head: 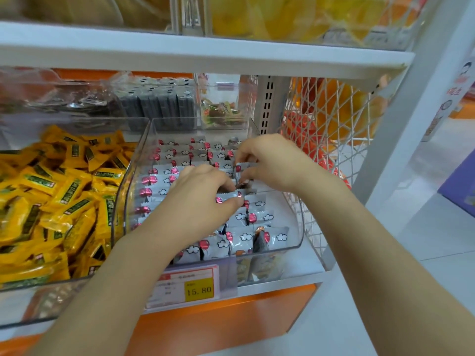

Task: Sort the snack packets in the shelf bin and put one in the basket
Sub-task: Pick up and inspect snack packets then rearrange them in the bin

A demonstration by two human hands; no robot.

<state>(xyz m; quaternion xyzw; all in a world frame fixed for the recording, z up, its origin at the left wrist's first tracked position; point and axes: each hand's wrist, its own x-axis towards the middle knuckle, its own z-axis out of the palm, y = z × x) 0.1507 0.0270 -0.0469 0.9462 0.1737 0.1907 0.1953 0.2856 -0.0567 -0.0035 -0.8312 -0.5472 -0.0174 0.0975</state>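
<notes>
Two hands sort white packets (167, 173) in the clear bin (299, 222) at centre frame.
The left hand (203, 199) curls thumb and fingertips onto one flat packet (228, 196) on top of the pile. The right hand (267, 163), just above and to the right, pinches a second packet (243, 167) by its edge. Yellow packets (64, 196) fill the bin at left, and a price tag (199, 289) sits at lower centre.

Yellow price tag (199, 289) on shelf edge (270, 287): "15.80"; other print unreadable
</notes>
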